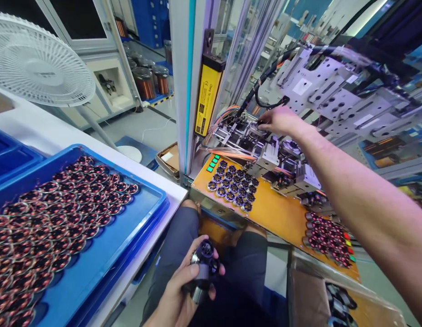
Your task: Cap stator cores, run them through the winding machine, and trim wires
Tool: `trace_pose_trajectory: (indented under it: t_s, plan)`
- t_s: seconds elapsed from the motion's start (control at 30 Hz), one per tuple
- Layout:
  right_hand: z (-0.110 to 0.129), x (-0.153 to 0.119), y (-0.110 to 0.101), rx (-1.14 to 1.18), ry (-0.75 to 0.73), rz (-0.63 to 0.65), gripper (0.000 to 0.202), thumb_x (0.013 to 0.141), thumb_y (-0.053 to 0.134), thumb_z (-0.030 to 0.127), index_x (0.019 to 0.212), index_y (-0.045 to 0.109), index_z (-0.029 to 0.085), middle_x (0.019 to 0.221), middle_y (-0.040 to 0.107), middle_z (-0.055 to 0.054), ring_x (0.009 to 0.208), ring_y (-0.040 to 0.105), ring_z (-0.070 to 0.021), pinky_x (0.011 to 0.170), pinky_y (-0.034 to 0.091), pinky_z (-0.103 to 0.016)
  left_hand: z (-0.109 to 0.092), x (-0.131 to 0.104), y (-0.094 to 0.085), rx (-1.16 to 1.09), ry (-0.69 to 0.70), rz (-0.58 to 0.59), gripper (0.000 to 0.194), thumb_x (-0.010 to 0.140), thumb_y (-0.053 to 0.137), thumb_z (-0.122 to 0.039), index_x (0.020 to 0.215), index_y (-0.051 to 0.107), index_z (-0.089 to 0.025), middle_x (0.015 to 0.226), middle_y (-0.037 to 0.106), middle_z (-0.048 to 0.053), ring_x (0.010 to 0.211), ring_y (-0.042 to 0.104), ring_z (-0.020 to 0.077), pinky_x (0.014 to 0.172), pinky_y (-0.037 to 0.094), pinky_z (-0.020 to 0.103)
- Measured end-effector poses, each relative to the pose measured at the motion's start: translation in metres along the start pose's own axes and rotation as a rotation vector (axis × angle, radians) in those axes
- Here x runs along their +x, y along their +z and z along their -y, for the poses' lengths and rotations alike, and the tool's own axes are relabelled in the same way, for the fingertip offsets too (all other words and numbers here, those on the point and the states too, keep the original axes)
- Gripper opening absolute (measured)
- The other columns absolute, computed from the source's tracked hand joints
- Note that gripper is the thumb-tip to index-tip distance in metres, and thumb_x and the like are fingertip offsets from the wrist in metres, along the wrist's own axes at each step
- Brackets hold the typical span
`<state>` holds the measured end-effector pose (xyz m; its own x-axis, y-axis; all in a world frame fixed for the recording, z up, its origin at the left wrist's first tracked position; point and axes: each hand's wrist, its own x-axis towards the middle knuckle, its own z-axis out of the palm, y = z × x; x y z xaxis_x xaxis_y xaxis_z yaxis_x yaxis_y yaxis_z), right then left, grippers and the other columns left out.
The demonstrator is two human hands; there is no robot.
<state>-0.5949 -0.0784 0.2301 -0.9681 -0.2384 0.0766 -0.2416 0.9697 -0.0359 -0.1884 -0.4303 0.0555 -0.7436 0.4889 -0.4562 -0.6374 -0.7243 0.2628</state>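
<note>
The left hand (179, 284) holds a small cluster of dark, silver-sided round parts (202, 268) above the lap, its fingers curled around them and the thumb pressed on one side. The right hand (281, 121) reaches into the machine fixture (253, 131), fingers bent down together at a round piece there; whether they pinch it, I cannot tell. In front of the fixture, the orange bench (282, 211) carries a block of dark round pieces (233, 185) near the green labels (213, 163) and, at its other end, a group of reddish wound pieces (326, 238). At the left, a blue tray (129, 231) on the white bench (175, 193) holds many copper-wound rings (71, 204), set close together in rows
</note>
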Motion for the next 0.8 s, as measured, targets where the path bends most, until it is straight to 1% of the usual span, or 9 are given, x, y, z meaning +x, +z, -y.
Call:
trace_pose_trajectory:
  t_s: [0.07,0.17,0.23,0.3,0.37,0.43,0.53,0.67,0.8]
  plan:
    - [0.02,-0.015,0.005,-0.092,0.018,0.027,0.06,0.093,0.091,0.043,0.142,0.082,0.01,0.14,0.081,-0.025,0.137,0.073,-0.0502,0.124,0.056,-0.069,0.003,-0.004,0.009,0.011,0.003,0.005,0.07,0.095,0.087,-0.033,0.16,0.061,-0.029,0.13,0.074,0.012,0.112,0.082,0.0332,0.066,0.068,0.031]
    - [0.066,-0.067,0.0,-0.055,-0.077,-0.104,0.098,0.092,0.092,0.045,0.172,0.055,0.003,0.173,0.056,-0.032,0.161,0.05,-0.0573,0.133,0.04,-0.079,0.007,-0.01,0.022,0.004,0.01,0.01,0.067,0.094,0.087,-0.032,0.156,0.063,-0.027,0.127,0.075,0.011,0.109,0.083,0.0316,0.066,0.069,0.029]
    - [0.101,-0.12,-0.009,0.192,-0.287,-0.085,0.085,0.102,0.084,0.046,0.176,0.055,0.016,0.174,0.061,-0.021,0.159,0.057,-0.0457,0.135,0.044,-0.067,0.008,-0.011,0.029,-0.013,-0.002,0.024,0.067,0.091,0.088,-0.032,0.154,0.065,-0.027,0.122,0.076,0.01,0.106,0.084,0.0308,0.063,0.068,0.027]
    - [0.132,-0.18,-0.014,0.552,-0.462,0.242,0.061,0.105,0.084,0.05,0.162,0.071,0.033,0.157,0.076,-0.008,0.139,0.075,-0.0335,0.124,0.06,-0.053,0.009,-0.011,0.035,-0.012,-0.033,0.052,0.068,0.088,0.09,-0.033,0.152,0.066,-0.027,0.119,0.077,0.01,0.104,0.084,0.0307,0.061,0.068,0.026]
    - [0.156,-0.236,-0.01,0.76,-0.603,0.6,0.058,0.102,0.091,0.045,0.157,0.075,0.039,0.146,0.08,-0.003,0.131,0.079,-0.0276,0.117,0.065,-0.043,0.009,-0.01,0.041,0.018,-0.076,0.088,0.069,0.087,0.089,-0.034,0.151,0.067,-0.025,0.117,0.077,0.01,0.101,0.085,0.0306,0.059,0.068,0.025]
    - [0.168,-0.281,0.002,0.829,-0.517,0.652,0.052,0.106,0.087,0.036,0.156,0.076,0.044,0.142,0.079,-0.003,0.126,0.079,-0.0233,0.111,0.066,-0.036,0.009,-0.009,0.046,0.088,-0.132,0.115,0.066,0.086,0.088,-0.033,0.149,0.069,-0.023,0.117,0.078,0.011,0.098,0.086,0.03,0.059,0.068,0.025]
    - [0.168,-0.328,0.024,0.933,-0.299,0.541,0.035,0.11,0.083,0.037,0.145,0.083,0.041,0.133,0.08,-0.004,0.119,0.081,-0.0226,0.105,0.067,-0.034,0.014,-0.007,0.054,0.217,-0.2,0.128,0.062,0.086,0.086,-0.026,0.147,0.073,-0.022,0.115,0.079,0.01,0.095,0.085,0.0272,0.059,0.067,0.023]
    - [0.171,-0.367,0.04,1.101,0.022,0.39,0.017,0.105,0.084,0.039,0.121,0.085,0.036,0.124,0.085,-0.003,0.102,0.086,-0.0249,0.089,0.074,-0.037,0.03,-0.005,0.058,0.276,-0.24,0.104,0.074,0.086,0.086,-0.023,0.158,0.069,-0.025,0.113,0.08,0.01,0.093,0.085,0.0251,0.059,0.065,0.021]
    - [0.182,-0.392,0.048,1.166,0.226,0.321,0.011,0.098,0.083,0.042,0.108,0.079,0.039,0.092,0.086,0.002,0.064,0.083,-0.0242,0.061,0.074,-0.039,0.049,-0.005,0.052,0.239,-0.27,0.063,0.083,0.084,0.088,-0.019,0.164,0.065,-0.026,0.114,0.08,0.008,0.091,0.085,0.0235,0.059,0.067,0.023]
